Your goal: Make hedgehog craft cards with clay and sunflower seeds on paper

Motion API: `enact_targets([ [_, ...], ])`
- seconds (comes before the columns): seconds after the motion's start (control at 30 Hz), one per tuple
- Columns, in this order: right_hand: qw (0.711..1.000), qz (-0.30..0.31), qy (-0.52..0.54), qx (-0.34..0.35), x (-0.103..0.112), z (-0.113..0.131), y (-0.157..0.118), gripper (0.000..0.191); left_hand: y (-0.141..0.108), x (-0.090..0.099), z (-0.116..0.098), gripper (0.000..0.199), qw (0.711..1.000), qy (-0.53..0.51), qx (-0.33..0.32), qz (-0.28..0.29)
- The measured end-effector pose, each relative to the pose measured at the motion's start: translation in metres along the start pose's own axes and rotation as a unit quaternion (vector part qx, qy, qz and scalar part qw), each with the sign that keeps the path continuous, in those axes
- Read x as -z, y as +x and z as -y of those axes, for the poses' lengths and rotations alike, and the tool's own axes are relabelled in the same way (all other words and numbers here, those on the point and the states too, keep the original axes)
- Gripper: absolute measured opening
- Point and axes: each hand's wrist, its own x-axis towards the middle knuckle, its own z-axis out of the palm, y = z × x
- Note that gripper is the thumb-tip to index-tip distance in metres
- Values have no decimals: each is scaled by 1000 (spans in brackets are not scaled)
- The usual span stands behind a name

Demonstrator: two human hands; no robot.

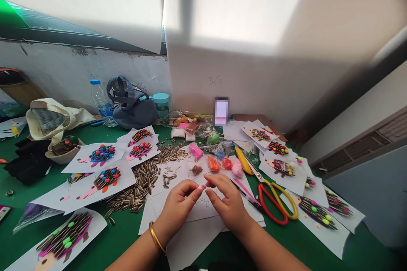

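Two bare hands, the left hand (178, 207) and the right hand (229, 203), close together above one sheet of paper (211, 211) bearing a pencil sketch, fingers curled and pinching one small pink bit of modelling clay (201, 186) between them. One gold bangle (156, 237) on the left wrist. Just beyond, four lumps of clay (213, 164) in orange, red, pink and brown; to the left, one heap of striped sunflower seeds (141, 182); to the right, one pair of red-and-yellow-handled scissors (275, 205); all around, about twelve seed-and-clay hedgehog pictures (104, 180) on a green table (295, 245).
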Motion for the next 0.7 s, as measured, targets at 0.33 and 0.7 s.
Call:
enact_targets([
  [0.33,999,16,-7,27,1,5,2,13,1,2,2,36,999,-14,19,48],
  [0.7,1000,-2,23,14,0,6,1,11,0,2,1,35,978,-183,91,27],
])
